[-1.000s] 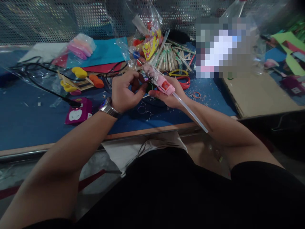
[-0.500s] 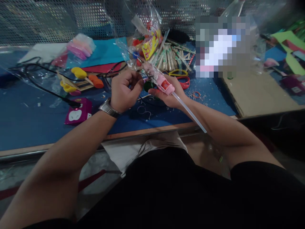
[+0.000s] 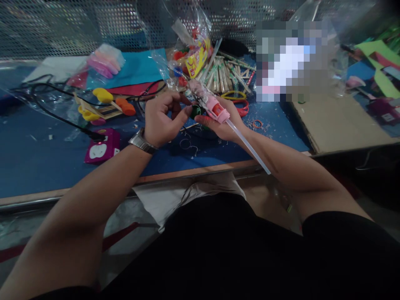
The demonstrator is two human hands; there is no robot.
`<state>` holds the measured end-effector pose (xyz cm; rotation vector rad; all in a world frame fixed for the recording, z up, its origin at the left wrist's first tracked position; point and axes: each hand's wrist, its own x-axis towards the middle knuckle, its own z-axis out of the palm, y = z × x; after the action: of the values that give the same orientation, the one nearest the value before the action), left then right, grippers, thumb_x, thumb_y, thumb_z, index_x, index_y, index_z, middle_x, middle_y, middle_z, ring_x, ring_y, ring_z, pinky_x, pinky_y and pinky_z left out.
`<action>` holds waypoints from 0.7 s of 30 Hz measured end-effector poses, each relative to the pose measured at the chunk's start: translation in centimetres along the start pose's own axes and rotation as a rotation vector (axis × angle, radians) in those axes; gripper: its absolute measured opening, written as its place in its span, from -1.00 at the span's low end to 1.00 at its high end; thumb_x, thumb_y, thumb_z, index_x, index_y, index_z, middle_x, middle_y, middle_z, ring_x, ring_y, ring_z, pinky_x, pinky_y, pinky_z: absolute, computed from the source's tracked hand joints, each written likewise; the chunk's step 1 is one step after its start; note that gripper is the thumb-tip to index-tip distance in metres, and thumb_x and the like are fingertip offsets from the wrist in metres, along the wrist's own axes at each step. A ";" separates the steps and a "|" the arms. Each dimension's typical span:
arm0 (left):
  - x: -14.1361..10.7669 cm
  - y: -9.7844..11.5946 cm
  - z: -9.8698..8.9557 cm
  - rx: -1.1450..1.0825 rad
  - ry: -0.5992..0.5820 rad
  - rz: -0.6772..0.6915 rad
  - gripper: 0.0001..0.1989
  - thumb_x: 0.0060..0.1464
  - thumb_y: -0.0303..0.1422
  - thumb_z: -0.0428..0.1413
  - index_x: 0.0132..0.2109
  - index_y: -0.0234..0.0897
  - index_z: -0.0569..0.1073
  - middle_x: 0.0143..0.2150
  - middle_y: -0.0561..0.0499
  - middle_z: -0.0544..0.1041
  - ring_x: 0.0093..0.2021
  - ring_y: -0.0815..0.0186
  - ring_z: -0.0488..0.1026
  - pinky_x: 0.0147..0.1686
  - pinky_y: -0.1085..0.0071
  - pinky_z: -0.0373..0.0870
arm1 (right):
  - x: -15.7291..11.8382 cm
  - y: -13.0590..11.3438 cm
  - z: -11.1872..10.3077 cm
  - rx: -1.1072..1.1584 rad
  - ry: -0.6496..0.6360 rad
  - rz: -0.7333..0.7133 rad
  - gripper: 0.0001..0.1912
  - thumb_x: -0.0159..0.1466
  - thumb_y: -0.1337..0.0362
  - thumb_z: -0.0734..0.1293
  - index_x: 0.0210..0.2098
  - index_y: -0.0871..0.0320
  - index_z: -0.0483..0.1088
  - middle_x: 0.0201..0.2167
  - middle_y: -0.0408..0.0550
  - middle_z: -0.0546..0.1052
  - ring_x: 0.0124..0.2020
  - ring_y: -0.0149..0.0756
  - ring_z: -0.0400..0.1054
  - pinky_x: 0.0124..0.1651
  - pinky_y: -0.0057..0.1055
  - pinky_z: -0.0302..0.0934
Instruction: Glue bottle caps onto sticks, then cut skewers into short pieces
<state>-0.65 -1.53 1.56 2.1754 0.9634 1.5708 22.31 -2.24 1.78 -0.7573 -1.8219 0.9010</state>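
Observation:
My right hand (image 3: 226, 127) is closed around a pink hot glue gun (image 3: 208, 100), its nozzle end pointing away from me. A long translucent glue stick (image 3: 248, 146) sticks out of its back, towards my right forearm. Close beside the glue gun, between my two hands, is a small shiny dark green round piece (image 3: 196, 111). My left hand (image 3: 164, 116) has its fingers curled, with thumb and forefinger at the left edge of that piece. My right thumb lies just below it. The far side of the green piece is hidden.
Wooden sticks (image 3: 221, 75) lie in a pile behind the glue gun. A purple power socket box (image 3: 102, 146) stands left, near yellow and orange pieces on a small wooden frame (image 3: 109, 110). Cardboard (image 3: 340, 125) covers the right. Bits of scrap dot the blue tabletop (image 3: 175, 158).
The tips of my left thumb and forefinger have parted a little and come against the green round piece. It has shifted slightly right. The glue gun has hardly moved.

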 end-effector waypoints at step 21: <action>0.1 -0.2 0.4 0.074 0.125 0.036 -0.64 0.26 0.03 0.38 -0.33 -0.12 0.63 -0.55 0.11 0.39 -0.53 0.39 0.29 -0.49 0.31 0.19 | 0.1 0.3 0.4 -0.050 0.068 0.045 -0.37 0.23 -0.24 0.65 0.04 0.04 0.53 0.00 0.00 0.67 0.15 0.06 0.56 0.36 0.02 0.46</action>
<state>-0.29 -1.30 1.35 2.1771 1.0403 1.7316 21.95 -2.08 1.47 -0.8537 -1.7798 0.8513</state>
